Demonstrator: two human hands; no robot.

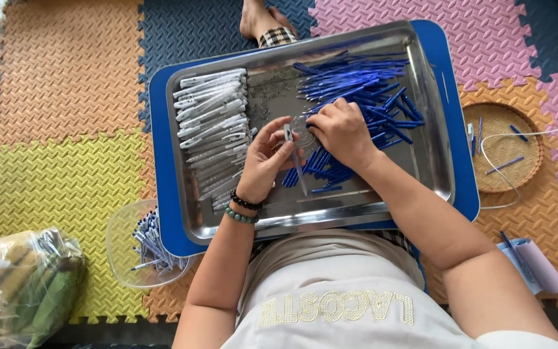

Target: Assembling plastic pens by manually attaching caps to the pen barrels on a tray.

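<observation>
The left hand (263, 161) holds a clear pen barrel (290, 139) pinched between thumb and fingers, close to the middle of the metal tray (437, 161). A thin blue refill (299, 173) pokes down from it toward the near edge of the tray. The right hand (343, 132) is curled just beside it, fingertips touching the top of the barrel — I cannot tell if it holds a small part of its own.

Right under the right hand is a big heap of blue refills (363, 84), spread across the far right part of the tray. Along the left side of the tray lie neat rows of clear barrels (211, 123). Between the two piles sits a sprinkle of tiny metal bits, too small to make out.

The tray rests on a blue board (163, 194) across the person's lap, above soft foam floor mats (66, 77). A clear bowl of finished pens (146, 245) sits at the near left corner of the board. A round woven basket (505, 145) lies on the floor past the right edge.

What could go wrong: the refill is thin and could slip or bend if pushed in crooked. The tray sits on a lap, so a knee bump could tip it and the piles could slide and mix.
</observation>
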